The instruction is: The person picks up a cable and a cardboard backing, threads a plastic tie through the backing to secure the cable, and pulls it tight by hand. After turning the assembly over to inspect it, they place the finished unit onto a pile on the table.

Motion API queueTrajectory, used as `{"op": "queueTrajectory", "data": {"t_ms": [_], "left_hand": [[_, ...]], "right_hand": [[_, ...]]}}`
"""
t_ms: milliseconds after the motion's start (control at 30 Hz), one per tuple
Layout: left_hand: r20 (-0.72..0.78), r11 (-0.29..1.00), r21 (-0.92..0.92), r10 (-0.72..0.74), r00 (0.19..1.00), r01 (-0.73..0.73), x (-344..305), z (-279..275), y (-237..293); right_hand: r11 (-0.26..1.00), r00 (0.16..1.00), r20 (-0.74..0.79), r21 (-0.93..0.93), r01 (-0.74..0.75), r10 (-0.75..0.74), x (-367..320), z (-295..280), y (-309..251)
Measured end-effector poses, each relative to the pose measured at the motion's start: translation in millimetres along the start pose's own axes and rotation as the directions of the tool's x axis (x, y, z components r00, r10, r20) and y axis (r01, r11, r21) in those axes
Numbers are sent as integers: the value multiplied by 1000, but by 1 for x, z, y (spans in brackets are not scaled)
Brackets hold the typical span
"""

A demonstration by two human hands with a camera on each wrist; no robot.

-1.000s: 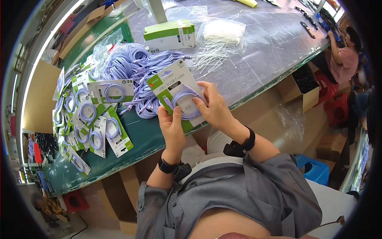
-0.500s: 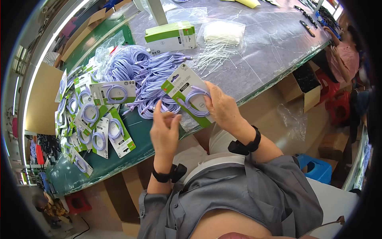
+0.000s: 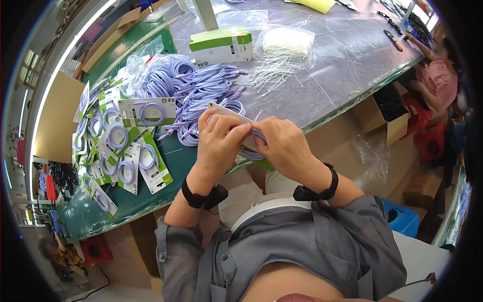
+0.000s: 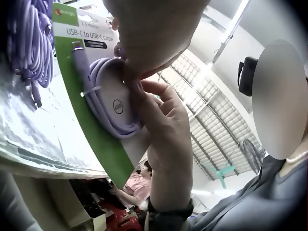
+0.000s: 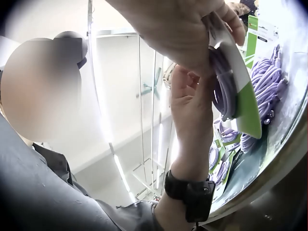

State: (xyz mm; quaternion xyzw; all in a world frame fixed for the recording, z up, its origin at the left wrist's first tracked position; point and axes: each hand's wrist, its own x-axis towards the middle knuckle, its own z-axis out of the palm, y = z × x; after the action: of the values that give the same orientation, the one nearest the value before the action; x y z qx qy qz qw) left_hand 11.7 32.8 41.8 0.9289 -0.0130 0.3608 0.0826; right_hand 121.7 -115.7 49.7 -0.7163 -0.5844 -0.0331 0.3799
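Both hands hold one printed cardboard card with a coiled lilac USB-C cable on its front. My left hand grips the card's upper part, its fingertips meeting the right fingers over the coil. On the other side, my right hand holds the card's edge with thumb and fingers at the coil. A white tie loops around the cable near its plug in the left wrist view. Seen from the right wrist, the card stands tilted, edge-on, and the fingers cover part of the coil.
Finished-looking carded cables lie heaped at the table's left. Beside them is a pile of loose lilac cables. A stack of flat cards and a bag of white ties stand behind. Another person sits far right.
The left hand, apart from the card half a second ago, has come back onto it and met the right hand. The card has tipped, its front now mostly hidden from the head view.
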Motion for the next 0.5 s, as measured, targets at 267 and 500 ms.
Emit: {"op": "queueTrajectory", "data": {"t_ms": [267,500], "left_hand": [[-37,995,-49,86,996,-87,12,-9,0],[-14,986,-141,87,996,-88,9,-10,-3]], "right_hand": [[993,989,-121,60,97,-89,0,-13,-5],[963,992,-117,270,-18,51,-1,-17,-4]]}}
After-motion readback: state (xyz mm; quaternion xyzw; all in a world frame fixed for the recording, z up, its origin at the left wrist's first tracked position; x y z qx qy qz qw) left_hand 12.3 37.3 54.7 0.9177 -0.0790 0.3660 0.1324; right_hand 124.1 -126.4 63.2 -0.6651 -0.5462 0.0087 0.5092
